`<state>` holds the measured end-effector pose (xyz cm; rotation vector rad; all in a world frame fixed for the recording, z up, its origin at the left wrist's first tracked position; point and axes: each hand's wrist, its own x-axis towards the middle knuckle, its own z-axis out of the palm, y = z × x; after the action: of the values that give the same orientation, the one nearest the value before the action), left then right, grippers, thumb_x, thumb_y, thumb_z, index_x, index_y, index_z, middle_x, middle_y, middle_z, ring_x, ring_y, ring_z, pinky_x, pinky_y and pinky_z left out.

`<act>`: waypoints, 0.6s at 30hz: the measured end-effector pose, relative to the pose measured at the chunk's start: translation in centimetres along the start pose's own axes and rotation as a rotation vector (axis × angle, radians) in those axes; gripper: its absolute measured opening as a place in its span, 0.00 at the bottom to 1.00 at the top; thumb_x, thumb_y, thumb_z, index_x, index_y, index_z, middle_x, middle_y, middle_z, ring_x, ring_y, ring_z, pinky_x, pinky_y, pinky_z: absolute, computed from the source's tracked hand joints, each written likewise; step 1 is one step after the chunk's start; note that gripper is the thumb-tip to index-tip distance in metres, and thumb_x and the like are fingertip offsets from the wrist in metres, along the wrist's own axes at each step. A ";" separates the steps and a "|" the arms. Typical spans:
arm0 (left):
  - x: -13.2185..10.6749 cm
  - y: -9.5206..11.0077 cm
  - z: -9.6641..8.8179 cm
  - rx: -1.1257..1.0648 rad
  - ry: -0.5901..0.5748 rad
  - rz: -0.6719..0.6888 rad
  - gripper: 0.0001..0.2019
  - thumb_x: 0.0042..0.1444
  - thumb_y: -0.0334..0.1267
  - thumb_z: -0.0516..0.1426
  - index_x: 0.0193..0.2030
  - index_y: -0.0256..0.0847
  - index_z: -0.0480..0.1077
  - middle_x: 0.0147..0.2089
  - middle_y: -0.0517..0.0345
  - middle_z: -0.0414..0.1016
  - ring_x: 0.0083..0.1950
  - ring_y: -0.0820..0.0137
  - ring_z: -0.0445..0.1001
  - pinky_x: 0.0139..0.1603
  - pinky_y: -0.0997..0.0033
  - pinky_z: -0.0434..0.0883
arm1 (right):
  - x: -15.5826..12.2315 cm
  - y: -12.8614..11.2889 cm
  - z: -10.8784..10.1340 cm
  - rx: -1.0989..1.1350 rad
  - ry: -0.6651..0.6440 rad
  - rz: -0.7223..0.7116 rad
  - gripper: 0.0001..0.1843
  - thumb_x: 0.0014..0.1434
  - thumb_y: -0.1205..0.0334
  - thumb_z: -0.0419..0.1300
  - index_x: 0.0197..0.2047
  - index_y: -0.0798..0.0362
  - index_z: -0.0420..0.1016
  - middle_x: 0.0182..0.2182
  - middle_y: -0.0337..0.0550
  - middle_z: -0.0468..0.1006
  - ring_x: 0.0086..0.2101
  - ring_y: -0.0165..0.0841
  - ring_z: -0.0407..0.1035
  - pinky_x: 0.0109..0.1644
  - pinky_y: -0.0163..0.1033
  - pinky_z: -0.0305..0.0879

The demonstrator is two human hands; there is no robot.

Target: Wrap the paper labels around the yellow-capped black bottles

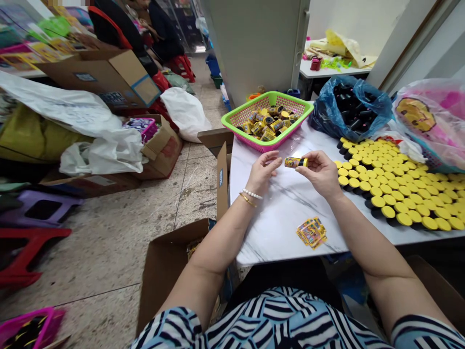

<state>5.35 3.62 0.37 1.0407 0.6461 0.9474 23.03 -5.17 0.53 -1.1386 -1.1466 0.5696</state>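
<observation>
A small yellow-capped tube with a printed label (295, 162) lies sideways between both my hands above the white marble table (283, 213). My left hand (264, 173) pinches its left end; my right hand (319, 172) grips the capped right end. A small stack of printed stickers (311, 232) lies on the table nearer to me. To the right stand several black tubes with yellow caps (395, 184), packed close together. A green and pink basket (268, 118) beyond my hands holds several labelled tubes.
A blue plastic bag of black tubes (350, 106) and a pink printed bag (432, 121) sit at the table's back right. Open cardboard boxes (167, 271) stand by my left knee. Boxes, white bags and plastic stools (32, 232) crowd the floor at left. A seated person (163, 29) is far back.
</observation>
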 end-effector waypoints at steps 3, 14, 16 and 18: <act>0.1 0.0 -0.3 0.056 -0.240 0.023 0.28 0.43 0.43 0.75 0.52 0.40 0.78 0.48 0.53 0.80 0.43 0.71 0.77 0.40 0.73 0.73 | 0.0 0.2 -0.2 -0.028 -0.048 -0.062 0.22 0.49 0.55 0.78 0.45 0.47 0.78 0.41 0.38 0.78 0.37 0.31 0.76 0.46 0.40 0.79; 0.4 -0.2 -0.8 0.082 -0.360 -0.065 0.26 0.42 0.48 0.76 0.44 0.35 0.78 0.37 0.56 0.79 0.33 0.74 0.75 0.35 0.73 0.71 | -0.1 -1.2 -0.7 -0.402 -0.241 -0.401 0.17 0.58 0.61 0.72 0.52 0.44 0.82 0.44 0.43 0.81 0.42 0.36 0.78 0.49 0.45 0.81; 0.3 0.0 -0.8 -0.028 -0.356 -0.142 0.27 0.46 0.52 0.73 0.47 0.37 0.77 0.39 0.54 0.80 0.34 0.74 0.77 0.33 0.73 0.70 | -0.1 -1.3 -0.7 -0.469 -0.215 -0.472 0.15 0.59 0.62 0.71 0.50 0.44 0.83 0.45 0.44 0.83 0.44 0.38 0.78 0.51 0.47 0.80; 0.4 0.1 -0.9 -0.077 -0.345 -0.190 0.27 0.48 0.54 0.72 0.48 0.37 0.76 0.40 0.53 0.81 0.32 0.74 0.77 0.31 0.74 0.69 | 0.0 -1.1 -0.8 -0.499 -0.197 -0.506 0.15 0.61 0.63 0.70 0.51 0.43 0.83 0.47 0.45 0.83 0.47 0.39 0.79 0.55 0.49 0.79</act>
<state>4.75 4.38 0.07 1.0238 0.4090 0.6043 23.60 -5.87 1.57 -1.1572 -1.7405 -0.0060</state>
